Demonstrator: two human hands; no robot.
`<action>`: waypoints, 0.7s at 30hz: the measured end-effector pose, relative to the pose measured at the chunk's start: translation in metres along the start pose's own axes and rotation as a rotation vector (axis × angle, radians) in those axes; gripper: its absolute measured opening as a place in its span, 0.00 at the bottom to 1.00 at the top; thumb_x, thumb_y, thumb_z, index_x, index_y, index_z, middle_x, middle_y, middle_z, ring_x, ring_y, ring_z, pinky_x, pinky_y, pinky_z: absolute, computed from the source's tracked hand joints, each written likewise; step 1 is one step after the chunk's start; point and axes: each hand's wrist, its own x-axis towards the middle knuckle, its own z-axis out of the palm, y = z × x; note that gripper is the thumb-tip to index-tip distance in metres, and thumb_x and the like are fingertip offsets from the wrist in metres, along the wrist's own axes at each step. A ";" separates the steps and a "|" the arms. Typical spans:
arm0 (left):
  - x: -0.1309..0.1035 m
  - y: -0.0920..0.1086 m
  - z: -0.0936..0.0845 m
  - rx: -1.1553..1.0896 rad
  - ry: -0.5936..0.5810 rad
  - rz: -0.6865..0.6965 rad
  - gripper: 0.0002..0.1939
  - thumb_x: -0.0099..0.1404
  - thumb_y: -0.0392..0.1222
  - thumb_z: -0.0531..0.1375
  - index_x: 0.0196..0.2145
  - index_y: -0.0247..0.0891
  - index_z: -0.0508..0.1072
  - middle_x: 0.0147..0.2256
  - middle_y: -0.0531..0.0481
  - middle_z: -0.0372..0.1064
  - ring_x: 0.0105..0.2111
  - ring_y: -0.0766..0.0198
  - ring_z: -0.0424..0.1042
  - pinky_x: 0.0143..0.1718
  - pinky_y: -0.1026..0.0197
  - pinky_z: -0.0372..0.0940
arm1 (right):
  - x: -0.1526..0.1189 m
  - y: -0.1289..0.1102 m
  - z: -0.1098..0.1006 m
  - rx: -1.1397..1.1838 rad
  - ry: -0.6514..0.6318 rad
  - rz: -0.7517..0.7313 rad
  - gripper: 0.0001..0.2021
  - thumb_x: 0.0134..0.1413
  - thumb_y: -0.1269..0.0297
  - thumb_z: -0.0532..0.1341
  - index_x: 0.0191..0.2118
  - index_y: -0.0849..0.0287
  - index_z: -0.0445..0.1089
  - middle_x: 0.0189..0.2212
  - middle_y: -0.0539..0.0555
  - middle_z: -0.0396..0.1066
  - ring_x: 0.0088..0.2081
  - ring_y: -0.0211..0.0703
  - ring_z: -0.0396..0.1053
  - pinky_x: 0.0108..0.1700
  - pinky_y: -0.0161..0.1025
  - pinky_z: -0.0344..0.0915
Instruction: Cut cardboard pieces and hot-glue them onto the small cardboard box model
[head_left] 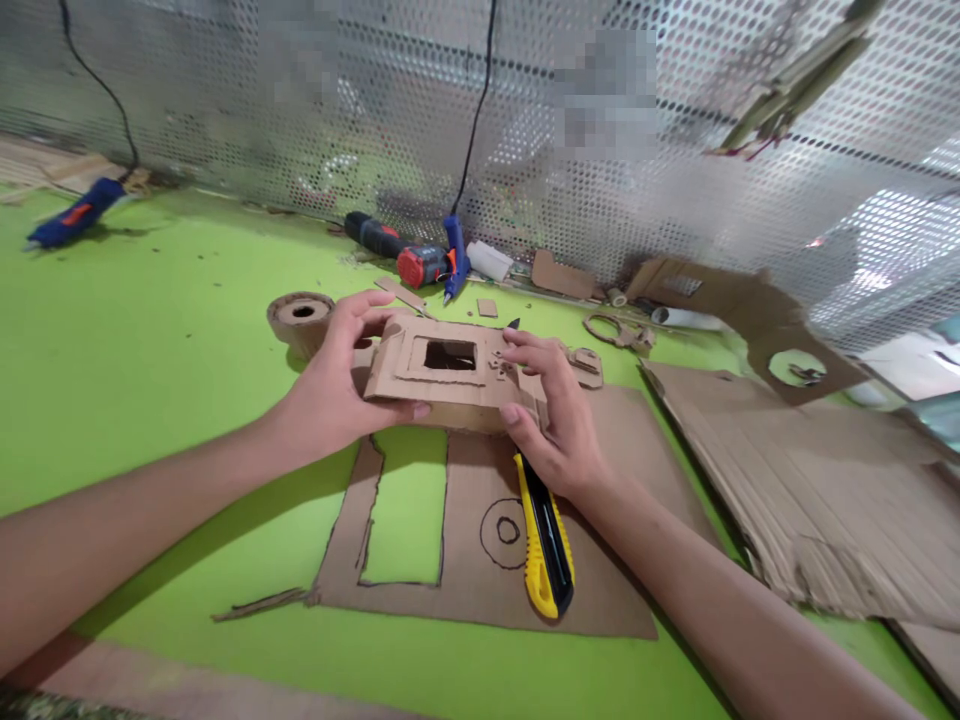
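Between my two hands is a cardboard box (405,358) shaped like a camera, with a framed rectangular opening in its top face. My left hand (341,370) grips its left end, thumb along the near side and fingers behind. On its right end, my right hand (555,420) holds with thumb and fingers. Below lies a flat cardboard sheet (480,590) with a rectangle cut out and two circles drawn on it. A yellow and black utility knife (547,540) rests on that sheet, close under my right wrist. Left of the box stands a cardboard ring roll (289,325).
Along the perforated metal wall (247,120) lie a drill (397,250), a blue glue gun (454,255) and a white roll (489,261). Another glue gun (79,212) is at far left. Large cardboard sheets (810,480) cover the right side of the green table (150,370).
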 end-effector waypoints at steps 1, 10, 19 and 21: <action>0.000 0.000 0.000 0.005 0.001 -0.004 0.54 0.52 0.46 0.80 0.68 0.53 0.54 0.63 0.43 0.67 0.64 0.44 0.70 0.62 0.38 0.72 | 0.000 0.000 0.000 -0.004 -0.004 0.002 0.18 0.73 0.54 0.59 0.63 0.50 0.63 0.67 0.64 0.67 0.69 0.63 0.66 0.67 0.67 0.64; 0.000 0.003 0.000 -0.046 -0.002 -0.037 0.54 0.50 0.45 0.80 0.67 0.54 0.55 0.62 0.44 0.66 0.63 0.44 0.72 0.58 0.40 0.75 | -0.002 -0.002 -0.001 -0.022 -0.013 0.014 0.16 0.74 0.54 0.57 0.61 0.52 0.66 0.67 0.65 0.67 0.69 0.62 0.65 0.69 0.67 0.61; -0.001 0.001 0.001 -0.048 0.009 0.015 0.53 0.51 0.45 0.80 0.67 0.57 0.56 0.63 0.43 0.66 0.63 0.41 0.72 0.60 0.34 0.74 | 0.000 -0.003 -0.002 -0.030 -0.019 0.017 0.16 0.74 0.54 0.56 0.60 0.51 0.68 0.67 0.64 0.67 0.68 0.64 0.65 0.68 0.67 0.62; -0.001 0.000 0.001 -0.041 0.015 0.014 0.54 0.50 0.46 0.81 0.67 0.55 0.56 0.62 0.43 0.67 0.62 0.41 0.72 0.60 0.34 0.74 | 0.001 -0.003 -0.001 -0.019 -0.018 0.020 0.16 0.74 0.54 0.57 0.60 0.51 0.68 0.67 0.64 0.67 0.69 0.63 0.65 0.69 0.67 0.61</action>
